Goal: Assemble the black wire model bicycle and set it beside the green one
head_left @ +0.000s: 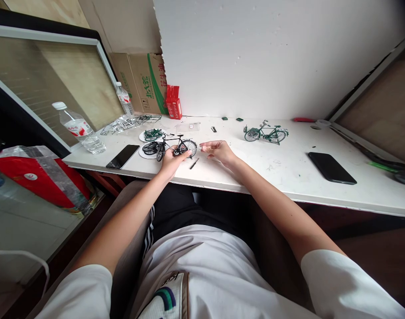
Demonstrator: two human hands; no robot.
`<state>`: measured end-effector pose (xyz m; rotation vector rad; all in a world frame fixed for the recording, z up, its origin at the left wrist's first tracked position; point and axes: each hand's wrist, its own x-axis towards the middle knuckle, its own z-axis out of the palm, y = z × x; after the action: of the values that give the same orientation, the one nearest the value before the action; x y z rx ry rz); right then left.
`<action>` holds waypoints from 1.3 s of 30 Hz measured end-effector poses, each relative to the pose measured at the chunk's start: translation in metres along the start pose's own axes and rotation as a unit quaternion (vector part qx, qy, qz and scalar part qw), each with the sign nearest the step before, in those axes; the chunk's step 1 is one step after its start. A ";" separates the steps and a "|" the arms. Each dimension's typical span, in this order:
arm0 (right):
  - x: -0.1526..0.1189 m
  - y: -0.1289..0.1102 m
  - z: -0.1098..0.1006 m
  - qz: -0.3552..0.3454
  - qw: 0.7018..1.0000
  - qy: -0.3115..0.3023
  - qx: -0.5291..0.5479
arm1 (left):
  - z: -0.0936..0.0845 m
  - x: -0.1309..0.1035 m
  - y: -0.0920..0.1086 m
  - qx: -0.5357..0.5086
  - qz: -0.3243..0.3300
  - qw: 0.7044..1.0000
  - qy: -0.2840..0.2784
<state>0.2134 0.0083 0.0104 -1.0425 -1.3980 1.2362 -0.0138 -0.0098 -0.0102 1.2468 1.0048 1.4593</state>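
Observation:
My left hand (173,160) grips a black model bicycle (175,144) from below, its thumb lying along the lower frame near the rear wheel. Just right of that wheel, my right hand (219,152) has thumb and fingertips pinched together; whatever is between them is too small to make out. A small dark screwdriver-like tool (194,164) lies on the desk between the hands. Left of the held bicycle, black model parts rest on a white round plate (145,156). Green model parts (153,134) lie on another round plate behind it.
A finished-looking green model bicycle (266,133) stands at the right. Phones lie at left (123,157) and right (332,168). Two water bottles (79,128), cut part frames (132,123), a red box (173,103) and a carton (144,84) stand toward the back left. The desk's front edge is close.

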 end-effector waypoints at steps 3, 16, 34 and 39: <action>0.000 0.001 0.001 0.000 1.000 0.003 -0.011 | 0.000 0.000 -0.001 0.004 -0.001 1.000 0.003; -0.009 -0.013 0.009 -0.009 0.999 -0.036 0.006 | 0.001 -0.001 0.001 0.003 0.003 1.000 0.000; -0.007 -0.009 0.010 -0.011 0.999 -0.029 0.023 | -0.001 0.001 -0.003 0.008 0.004 1.000 -0.007; -0.007 -0.011 0.011 -0.003 0.999 -0.026 0.024 | -0.001 0.002 -0.003 0.013 0.004 1.000 -0.006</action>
<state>0.2038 -0.0022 0.0200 -0.9789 -1.4034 1.2948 -0.0148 -0.0075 -0.0131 1.2780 1.0143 1.4485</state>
